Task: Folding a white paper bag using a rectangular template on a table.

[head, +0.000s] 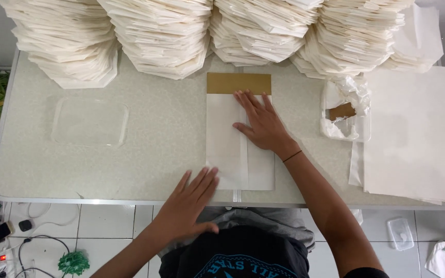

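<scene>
**Head view: both hands flat on a folded white sheet**

Head camera looks straight down on our table point(145, 154). Our right hand point(261, 123) reaches far across the folded white paper point(227, 144), palm down, fingers spread and pressed flat on it, fingertips pointing to the far side and just short of the brown cardboard strip point(239, 83). A thin black band circles that wrist. Our left hand point(189, 203) lies at the near edge of the table, palm down, fingers together and only slightly fanned, their tips touching the paper's near left corner; the thumb sticks out toward the right.

We see the paper in the middle of the table, its long axis running near to far, with a folded seam down its centre. Its far end meets the brown strip; its near end reaches the table edge.

Tall stacks of folded paper point(160, 36) line the far side. A clear plastic lid point(89, 122) lies left, a plastic tub point(347, 110) and flat white sheets point(413, 134) lie right.
</scene>
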